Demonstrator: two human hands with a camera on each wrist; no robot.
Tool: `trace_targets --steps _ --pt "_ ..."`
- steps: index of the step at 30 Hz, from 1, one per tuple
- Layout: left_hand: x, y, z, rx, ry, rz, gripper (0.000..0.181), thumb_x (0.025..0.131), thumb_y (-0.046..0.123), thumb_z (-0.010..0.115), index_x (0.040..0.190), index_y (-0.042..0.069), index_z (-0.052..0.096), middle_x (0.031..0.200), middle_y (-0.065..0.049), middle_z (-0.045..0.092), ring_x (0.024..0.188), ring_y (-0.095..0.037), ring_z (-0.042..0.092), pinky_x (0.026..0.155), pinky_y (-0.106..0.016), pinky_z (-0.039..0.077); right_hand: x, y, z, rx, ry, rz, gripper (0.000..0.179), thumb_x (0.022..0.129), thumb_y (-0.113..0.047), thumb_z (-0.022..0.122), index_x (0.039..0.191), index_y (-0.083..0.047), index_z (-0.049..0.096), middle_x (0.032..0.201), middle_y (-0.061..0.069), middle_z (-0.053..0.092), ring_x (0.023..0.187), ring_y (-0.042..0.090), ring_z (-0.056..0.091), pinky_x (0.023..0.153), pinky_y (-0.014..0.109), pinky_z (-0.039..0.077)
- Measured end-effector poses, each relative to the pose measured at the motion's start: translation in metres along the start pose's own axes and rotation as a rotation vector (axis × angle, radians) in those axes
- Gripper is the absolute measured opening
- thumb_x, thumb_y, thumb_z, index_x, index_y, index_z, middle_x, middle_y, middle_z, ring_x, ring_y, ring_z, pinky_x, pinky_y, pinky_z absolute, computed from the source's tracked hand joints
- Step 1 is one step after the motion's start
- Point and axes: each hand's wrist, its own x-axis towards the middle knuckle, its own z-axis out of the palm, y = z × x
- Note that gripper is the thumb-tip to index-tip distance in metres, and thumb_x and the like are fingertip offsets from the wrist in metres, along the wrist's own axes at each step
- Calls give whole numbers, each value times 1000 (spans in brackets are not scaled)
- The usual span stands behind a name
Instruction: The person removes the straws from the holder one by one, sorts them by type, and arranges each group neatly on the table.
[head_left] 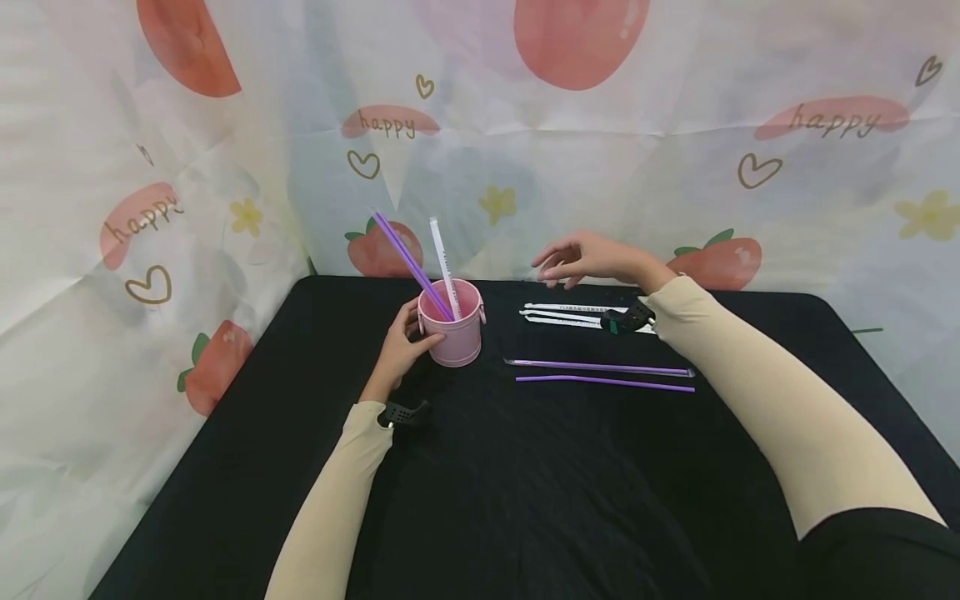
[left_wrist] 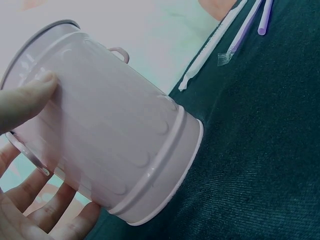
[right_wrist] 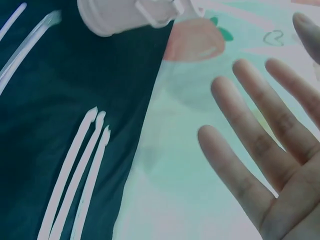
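A pink metal bucket (head_left: 459, 343) with small side handles stands on the black-covered table. My left hand (head_left: 396, 352) holds it from the left, thumb across the front and fingers curled round the far side, as the left wrist view also shows. Purple straws (head_left: 411, 263) and a paper-wrapped white straw (head_left: 444, 262) lean in the bucket with their upper ends above the rim. My right hand (head_left: 596, 257) hovers above the back of the table with nothing in it, its fingers spread in the right wrist view. Below it lie three wrapped white straws (right_wrist: 75, 175), side by side.
Nearer the front lie a purple straw in a clear wrapper (head_left: 600, 367) and a bare purple straw (head_left: 600, 382), roughly parallel. A fruit-printed cloth (head_left: 637, 183) hangs behind the table's back edge and along the left. Black wrist straps (head_left: 405, 413) circle both wrists.
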Motion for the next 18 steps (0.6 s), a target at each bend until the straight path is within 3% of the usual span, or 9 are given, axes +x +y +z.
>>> trace_targets --steps 6,10,14,18 --pt "-10 23 -1 -14 -26 -5 73 83 4 68 145 2 28 143 -23 38 132 -38 37 113 -49 29 19 -15 14 79 70 -38 41 90 -21 62 128 -6 54 110 11 67 104 29 62 88 42 53" --pt "-15 31 0 -1 -30 -2 72 84 2 66 145 1 27 143 -24 37 133 -38 37 113 -49 28 34 -21 27 143 114 -79 39 90 -19 62 126 -5 55 111 11 67 102 28 63 87 42 53" --pt "-14 30 0 11 -28 11 72 84 0 65 145 -1 26 142 -25 38 131 -39 38 113 -50 29 49 -28 42 199 148 -126 36 90 -16 63 122 -3 58 112 13 67 99 26 65 83 38 55" --pt "-5 13 0 -7 -19 19 73 83 3 68 145 2 29 142 -24 39 131 -39 39 112 -50 30 62 -36 58 243 169 -159 33 89 -13 63 119 -1 59 114 18 65 102 31 64 82 39 56"
